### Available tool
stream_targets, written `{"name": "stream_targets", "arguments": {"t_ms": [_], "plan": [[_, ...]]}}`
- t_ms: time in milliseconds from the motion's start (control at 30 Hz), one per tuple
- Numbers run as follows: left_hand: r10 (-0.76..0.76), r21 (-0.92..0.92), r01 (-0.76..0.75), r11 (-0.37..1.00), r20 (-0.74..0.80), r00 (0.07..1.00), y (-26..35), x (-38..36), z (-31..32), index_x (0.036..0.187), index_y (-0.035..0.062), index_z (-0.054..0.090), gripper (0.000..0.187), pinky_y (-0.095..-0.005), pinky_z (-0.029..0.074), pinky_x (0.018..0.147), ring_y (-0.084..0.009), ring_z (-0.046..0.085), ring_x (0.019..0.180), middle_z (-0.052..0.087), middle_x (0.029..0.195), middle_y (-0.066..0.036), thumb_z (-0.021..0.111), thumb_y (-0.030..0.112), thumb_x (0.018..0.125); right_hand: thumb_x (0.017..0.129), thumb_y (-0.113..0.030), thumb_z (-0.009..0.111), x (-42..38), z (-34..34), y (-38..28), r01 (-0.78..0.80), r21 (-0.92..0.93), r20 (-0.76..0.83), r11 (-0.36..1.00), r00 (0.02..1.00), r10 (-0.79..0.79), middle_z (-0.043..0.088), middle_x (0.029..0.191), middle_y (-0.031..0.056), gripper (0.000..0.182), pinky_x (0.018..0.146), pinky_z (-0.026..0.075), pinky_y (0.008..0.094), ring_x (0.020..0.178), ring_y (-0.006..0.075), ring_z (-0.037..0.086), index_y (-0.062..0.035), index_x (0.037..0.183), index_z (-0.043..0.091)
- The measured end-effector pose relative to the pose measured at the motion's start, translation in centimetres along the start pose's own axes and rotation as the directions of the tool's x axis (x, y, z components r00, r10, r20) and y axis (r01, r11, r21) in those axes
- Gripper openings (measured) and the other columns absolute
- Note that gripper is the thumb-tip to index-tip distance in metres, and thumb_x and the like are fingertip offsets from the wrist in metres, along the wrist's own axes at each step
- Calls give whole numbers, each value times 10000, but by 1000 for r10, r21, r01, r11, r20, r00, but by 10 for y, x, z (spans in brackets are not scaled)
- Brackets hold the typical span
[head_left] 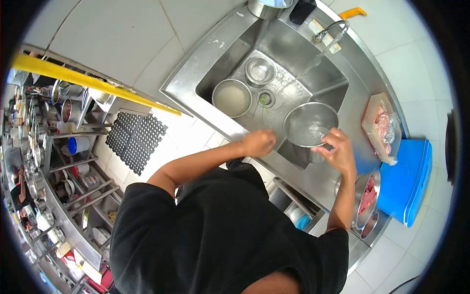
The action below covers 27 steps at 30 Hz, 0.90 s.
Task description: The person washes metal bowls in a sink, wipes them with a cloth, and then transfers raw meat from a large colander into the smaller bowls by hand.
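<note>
My right hand grips the rim of a round metal bowl over the right part of the steel sink. Near the sink's front edge, my left hand is curled closed; whatever it may hold is hidden. Two more vessels stand in the basin: a bowl of cloudy liquid at the left and a smaller metal bowl behind it. Water runs from the curved faucet into the sink. Green scraps lie at the drain.
To the right are a plastic container of wrapped meat, a blue box and a metal bowl with red meat. A metal pot stands behind the sink. Shelves of cookware and a person in the distance show at far left.
</note>
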<state>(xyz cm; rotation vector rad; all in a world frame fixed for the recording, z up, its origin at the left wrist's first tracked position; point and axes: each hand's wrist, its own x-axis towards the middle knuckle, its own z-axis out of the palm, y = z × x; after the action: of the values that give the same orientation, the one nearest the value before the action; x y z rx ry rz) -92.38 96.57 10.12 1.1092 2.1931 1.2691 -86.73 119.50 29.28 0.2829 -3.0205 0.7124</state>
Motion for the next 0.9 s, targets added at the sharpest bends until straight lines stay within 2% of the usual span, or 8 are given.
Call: {"name": "stream_targets", "arguments": {"t_ms": [67, 167, 200, 367, 600, 700, 833, 900], "plan": [[304, 113, -315, 942, 104, 947, -7, -23, 2, 975, -12, 599, 221, -398, 447, 896, -341, 539, 1087, 551, 1148, -217, 537, 133, 820, 603, -250, 804, -2, 7, -24, 72, -70, 36, 995, 997, -70, 530, 696, 62, 317, 567, 423, 348, 617, 256, 516, -27, 698, 601], [224, 460, -280, 843, 172, 959, -26, -42, -10, 1185, -41, 504, 433, -442, 292, 1049, -385, 373, 1254, 415, 1311, -260, 542, 222, 844, 596, -277, 803, 1, 31, -51, 94, -79, 119, 992, 989, -85, 532, 684, 65, 328, 633, 438, 361, 647, 274, 527, -30, 691, 608], [112, 526, -182, 831, 164, 980, -36, -46, -17, 1297, -100, 369, 618, -493, 162, 1094, -427, 229, 1322, 301, 1379, -301, 520, 313, 862, 597, -281, 803, 4, 42, -58, 119, -55, 86, 991, 990, -114, 529, 678, 68, 335, 614, 443, 350, 644, 267, 530, -26, 693, 609], [-388, 659, 427, 619, -216, 896, -72, -74, -108, 1380, -115, 176, 860, -498, 82, 1106, -447, 64, 1362, 98, 1464, -293, 417, 535, 872, 619, -295, 805, 48, 72, -96, 219, -20, 23, 975, 975, -219, 536, 680, 73, 351, 494, 424, 321, 590, 247, 532, -15, 700, 610], [-483, 670, 557, 490, -324, 814, -110, -47, -172, 1404, -91, 84, 915, -497, 32, 1113, -416, -4, 1377, 28, 1482, -265, 506, 484, 831, 646, -389, 788, 148, 111, -120, 249, 53, -18, 967, 968, -248, 510, 653, 79, 419, 533, 392, 350, 592, 237, 507, -23, 695, 588], [-455, 671, 551, 496, -339, 823, -113, -24, -188, 1406, -86, 78, 915, -496, 32, 1114, -407, -6, 1381, 27, 1484, -259, 569, 385, 794, 645, -481, 747, 196, 118, -109, 77, 152, 28, 985, 996, -83, 599, 697, 122, 468, 600, 453, 352, 649, 260, 593, -37, 734, 628], [-369, 679, 524, 515, -376, 850, -126, 4, -192, 1413, -72, 76, 863, -490, 46, 1115, -378, 23, 1388, 41, 1493, -233, 538, 324, 802, 689, -513, 724, 254, 123, -72, -139, 284, 97, 949, 989, 115, 543, 600, 82, 519, 557, 425, 315, 576, 180, 527, -6, 715, 611], [-438, 825, 491, 281, -345, 830, -124, 16, -194, 1413, -67, 85, 833, -490, 59, 1115, -367, 39, 1389, 55, 1495, -221, 525, 309, 814, 711, -516, 714, 275, 130, -44, -181, 388, 88, 904, 983, 160, 512, 570, 49, 535, 534, 405, 301, 551, 144, 483, 5, 693, 595]]}}
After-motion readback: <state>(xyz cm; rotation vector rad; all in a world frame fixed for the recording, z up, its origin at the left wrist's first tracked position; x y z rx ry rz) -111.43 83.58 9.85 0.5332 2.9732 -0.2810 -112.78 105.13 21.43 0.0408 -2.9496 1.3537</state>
